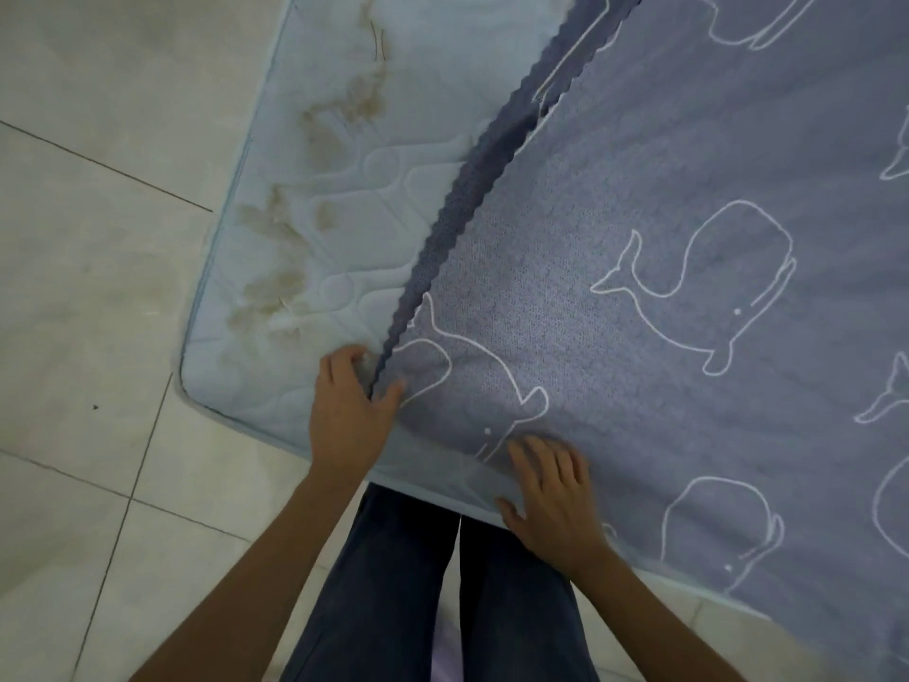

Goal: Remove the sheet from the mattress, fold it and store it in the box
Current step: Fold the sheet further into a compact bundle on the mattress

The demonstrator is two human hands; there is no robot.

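Note:
A grey-blue sheet [664, 238] printed with white whale outlines covers most of a pale blue quilted mattress [315, 199] lying on the floor. The sheet's scalloped edge runs diagonally from the top middle down to my left hand. My left hand [351, 411] pinches that edge at its near corner, thumb on top of the fabric. To its right, my right hand [553, 494] lies flat on the sheet at the mattress's front edge, fingers spread. The left strip of mattress is bare and shows brown stains. No box is in view.
Pale floor tiles [88, 287] surround the mattress on the left and in front. My legs in dark trousers [428, 583] stand against the mattress's near edge, between my arms.

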